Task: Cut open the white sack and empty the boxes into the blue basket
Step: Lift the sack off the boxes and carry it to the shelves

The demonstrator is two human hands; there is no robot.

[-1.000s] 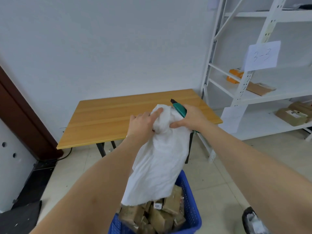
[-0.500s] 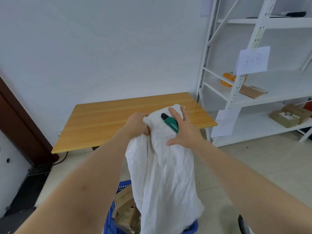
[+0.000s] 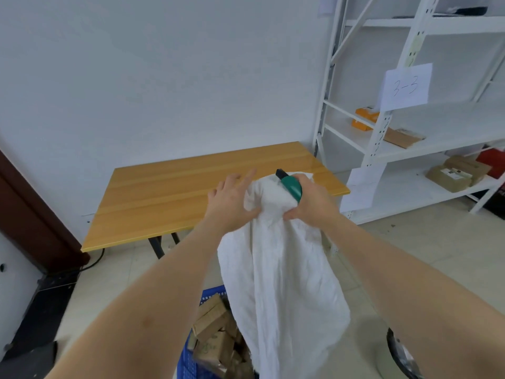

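The white sack hangs limp and upside down in front of me, its lower end draped over the blue basket. Several brown cardboard boxes lie in the basket. My right hand grips the bunched top of the sack together with a green utility knife. My left hand rests against the sack's top left side, thumb on the cloth and fingers spread apart.
A wooden table stands just beyond the sack against the white wall. White metal shelving with cartons and a paper label fills the right side. A dark round object lies on the floor at lower right.
The sack has been lifted and now hangs longer and flatter over the basket. My left hand has loosened, its fingers spreading. My right hand has closed around the sack's top with the knife.
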